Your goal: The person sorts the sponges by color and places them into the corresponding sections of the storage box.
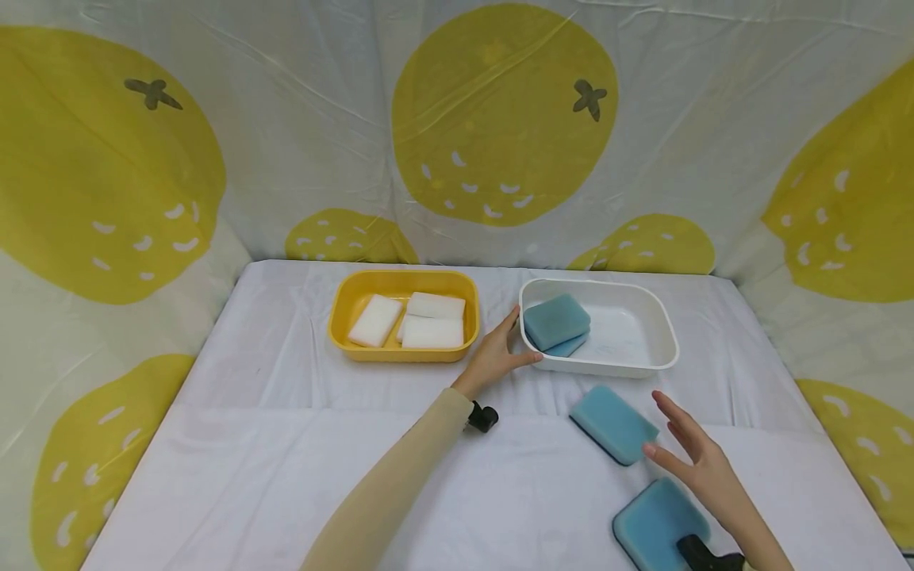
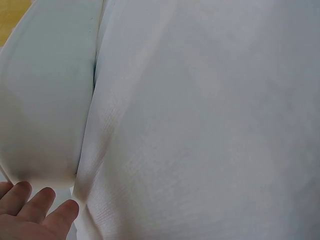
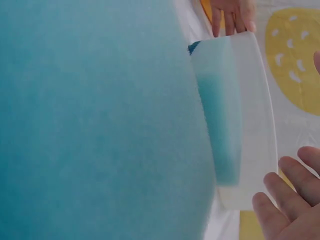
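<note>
White tray (image 1: 628, 325): we touch its left end with our left hand (image 1: 500, 349), thumb and fingers spread. Right hand (image 1: 703, 464): we hold it wide, just beside a blue sponge (image 1: 612, 424); contact we cannot tell. Under our right wrist: second blue sponge (image 1: 655, 517), large in the right wrist view. Past our left fingers: stacked blue sponges (image 1: 558, 319) inside the tray. Left of them: yellow tray (image 1: 400, 357), its white sponges (image 1: 432, 333) shown only from the head. Open room: tray floor right of the stack; cloth (image 1: 531, 468) between our hands.
</note>
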